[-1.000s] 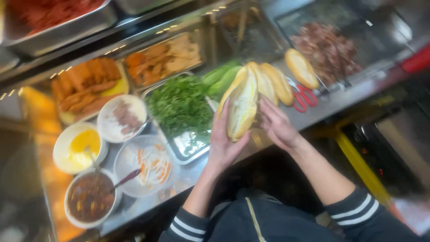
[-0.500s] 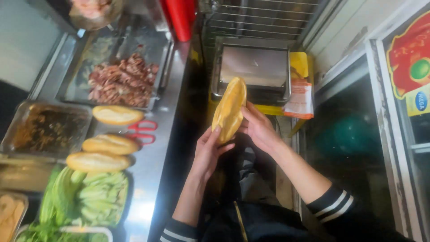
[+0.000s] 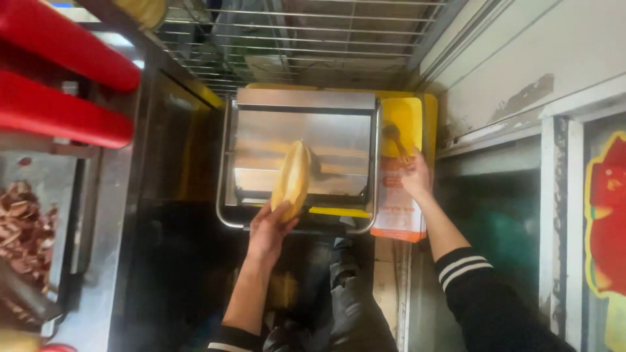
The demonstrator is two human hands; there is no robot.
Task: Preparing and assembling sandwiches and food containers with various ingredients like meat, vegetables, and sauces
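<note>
My left hand (image 3: 268, 228) grips the near end of a long golden bread roll (image 3: 293, 177) and holds it over the front of a small steel countertop oven (image 3: 301, 124) with a glass door. My right hand (image 3: 415, 177) is off the roll and reaches to the oven's right side, its fingers at the dark knob (image 3: 391, 133) on the yellow and orange control panel (image 3: 399, 189). Whether the fingers touch the knob is unclear.
A steel counter (image 3: 104, 261) runs along the left, with a tray of chopped brown meat (image 3: 26, 228) and two red cylinders (image 3: 59, 78) above it. A wire rack (image 3: 306, 39) sits behind the oven. A pale wall and a glass-fronted cabinet (image 3: 508, 215) stand to the right.
The view swung from the topping counter to the oven. My right hand let go of the roll and moved to the oven's control panel. My left hand alone now holds the roll at the oven.
</note>
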